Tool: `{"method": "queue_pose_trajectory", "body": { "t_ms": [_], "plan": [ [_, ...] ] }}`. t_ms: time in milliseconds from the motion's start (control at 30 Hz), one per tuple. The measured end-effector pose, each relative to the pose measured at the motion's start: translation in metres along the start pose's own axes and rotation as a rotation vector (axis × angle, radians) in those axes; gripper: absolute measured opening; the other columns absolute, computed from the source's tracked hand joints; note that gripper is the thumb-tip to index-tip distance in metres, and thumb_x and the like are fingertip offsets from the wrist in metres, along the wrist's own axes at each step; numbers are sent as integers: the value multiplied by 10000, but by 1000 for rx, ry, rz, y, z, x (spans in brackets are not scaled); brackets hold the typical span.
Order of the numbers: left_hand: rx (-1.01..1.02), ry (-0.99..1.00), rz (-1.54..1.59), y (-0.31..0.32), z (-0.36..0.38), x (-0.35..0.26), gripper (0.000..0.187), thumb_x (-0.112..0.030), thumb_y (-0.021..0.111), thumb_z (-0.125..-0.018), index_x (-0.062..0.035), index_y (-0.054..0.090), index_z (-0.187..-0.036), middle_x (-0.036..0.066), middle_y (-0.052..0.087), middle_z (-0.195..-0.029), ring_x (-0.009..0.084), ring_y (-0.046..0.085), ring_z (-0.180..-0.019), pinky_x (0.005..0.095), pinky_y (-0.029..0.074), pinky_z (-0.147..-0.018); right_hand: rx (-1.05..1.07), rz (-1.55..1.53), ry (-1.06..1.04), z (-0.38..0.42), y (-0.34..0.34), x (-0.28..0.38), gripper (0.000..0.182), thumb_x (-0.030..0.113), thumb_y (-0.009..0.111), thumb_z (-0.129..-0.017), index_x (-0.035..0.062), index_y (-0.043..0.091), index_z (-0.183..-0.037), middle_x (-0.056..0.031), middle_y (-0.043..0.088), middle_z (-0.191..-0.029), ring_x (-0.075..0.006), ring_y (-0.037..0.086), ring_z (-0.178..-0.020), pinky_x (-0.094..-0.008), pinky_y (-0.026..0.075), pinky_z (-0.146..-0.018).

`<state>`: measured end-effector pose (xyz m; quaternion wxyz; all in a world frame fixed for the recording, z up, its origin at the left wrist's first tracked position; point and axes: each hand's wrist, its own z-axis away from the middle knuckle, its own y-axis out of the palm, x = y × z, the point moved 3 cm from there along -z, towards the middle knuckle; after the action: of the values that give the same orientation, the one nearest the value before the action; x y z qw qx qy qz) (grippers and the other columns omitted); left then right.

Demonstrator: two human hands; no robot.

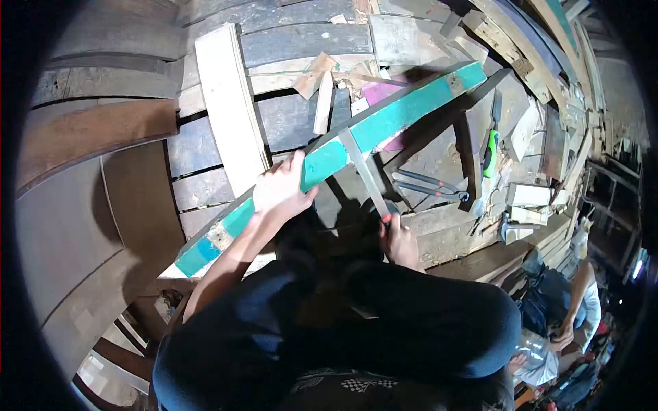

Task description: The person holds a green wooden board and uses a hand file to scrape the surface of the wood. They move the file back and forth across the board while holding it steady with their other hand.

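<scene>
Nearest, seated over the work with dark-trousered legs (pixel 439 318) drawn up close; left hand (pixel 277 188) wrapped over the teal timber (pixel 404 109), thumb towards the near side, fingers over the top; right hand (pixel 403 245) closed on the handle end of a flat metal blade (pixel 367 175), low and close to the knees; no telling from here whether toothed, abrasive or plain-edged.

Timber just past the knees, slanting from beside the left forearm up to the far right; blade laid across its painted face, between the left hand and the far end, tip near the far edge; likely mid-work on that one spot, sawing, filing or scraping; can't tell which, or how deep.

Next move calls for timber pinned hard by the left hand, to stop roll and skid; blade square to the length, light push, even stroke from the right; fingers well off the blade line; main risk probably a skate along the paint or a shift of the long far end.

Beyond the blade, long-handled pincers (pixel 460 196) lying loose; further off, a green-handled tool (pixel 490 154) among wood offcuts (pixel 529 195); past the timber on the left, a pale board (pixel 229 109) over the dark planks (pixel 301 48); off to the right, at the edge of view, a co-worker (pixel 582 291), bare forearm showing; too small and warped to read further.
</scene>
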<state>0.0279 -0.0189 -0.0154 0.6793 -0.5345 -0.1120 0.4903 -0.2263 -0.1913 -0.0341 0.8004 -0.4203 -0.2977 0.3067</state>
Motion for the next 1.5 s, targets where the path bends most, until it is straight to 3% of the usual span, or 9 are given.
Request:
{"method": "queue_pose_trajectory", "body": {
  "t_ms": [100, 333, 600, 800, 900, 967, 1133, 1267, 1500],
  "plan": [
    [-92, 38, -15, 2, 0, 0, 621, -369, 800, -801, -91, 495, -1265, 174, 727, -1016, 371, 742, -854, 493, 597, -720, 58, -37, 79, 12, 4, -8, 308, 322, 541, -1041, 46, 480, -1164, -271, 662, -704, -502, 676, -684, -625, 536, -626],
    [-136, 36, 15, 4, 2, 1, 593, -367, 800, -800, -77, 514, -1232, 184, 725, -949, 389, 737, -806, 523, 585, -707, -84, -143, -234, -68, -41, 58, 302, 279, 611, -1014, 12, 503, -1107, -248, 677, -723, -438, 690, -629, -523, 544, -514],
    [-64, 24, 1, -1, 1, -1, 627, -393, 788, -809, -90, 494, -1272, 179, 727, -995, 386, 742, -821, 515, 596, -732, 39, -46, 30, 5, 5, -11, 357, 339, 584, -1019, 25, 469, -1146, -285, 673, -775, -480, 679, -703, -587, 535, -594],
    [-96, 31, 32, 1, 3, 1, 650, -369, 804, -796, -94, 505, -1303, 181, 727, -1011, 384, 741, -825, 510, 590, -715, 25, -216, -97, -33, -23, 26, 348, 346, 574, -1022, 27, 479, -1121, -285, 686, -775, -478, 680, -675, -578, 556, -591],
    [-130, 53, 26, 2, 2, 1, 632, -385, 802, -797, -91, 513, -1276, 188, 728, -939, 385, 739, -787, 510, 589, -680, -50, -155, -196, -73, -49, 61, 333, 252, 578, -1029, -1, 474, -1219, -296, 661, -723, -502, 671, -712, -599, 523, -617],
    [-41, 12, 19, -4, 1, -3, 638, -359, 805, -794, -87, 500, -1284, 178, 723, -1029, 370, 744, -857, 502, 598, -730, 25, -148, -170, -84, -57, 65, 305, 242, 585, -1024, 13, 493, -1203, -273, 670, -726, -493, 674, -706, -591, 526, -614],
    [-39, 17, -3, -4, 2, 0, 614, -349, 799, -795, -81, 496, -1257, 171, 723, -1044, 361, 747, -885, 500, 605, -742, -102, -149, -102, -26, -17, 19, 322, 301, 627, -1005, 39, 532, -1168, -280, 673, -735, -481, 688, -710, -597, 528, -582],
    [-51, 25, 40, -1, 1, 0, 652, -378, 807, -800, -84, 503, -1295, 186, 735, -1001, 389, 744, -847, 513, 595, -731, 15, -71, 13, 5, -7, -1, 294, 293, 611, -1010, 47, 496, -1123, -250, 674, -699, -478, 690, -676, -595, 535, -571],
    [-126, 34, 26, 4, 4, 3, 623, -372, 806, -804, -96, 515, -1280, 177, 727, -982, 393, 738, -828, 520, 593, -736, -35, -107, -188, -91, -61, 69, 288, 282, 579, -1027, 27, 500, -1137, -259, 688, -731, -482, 686, -690, -577, 548, -592]
  ]
}}
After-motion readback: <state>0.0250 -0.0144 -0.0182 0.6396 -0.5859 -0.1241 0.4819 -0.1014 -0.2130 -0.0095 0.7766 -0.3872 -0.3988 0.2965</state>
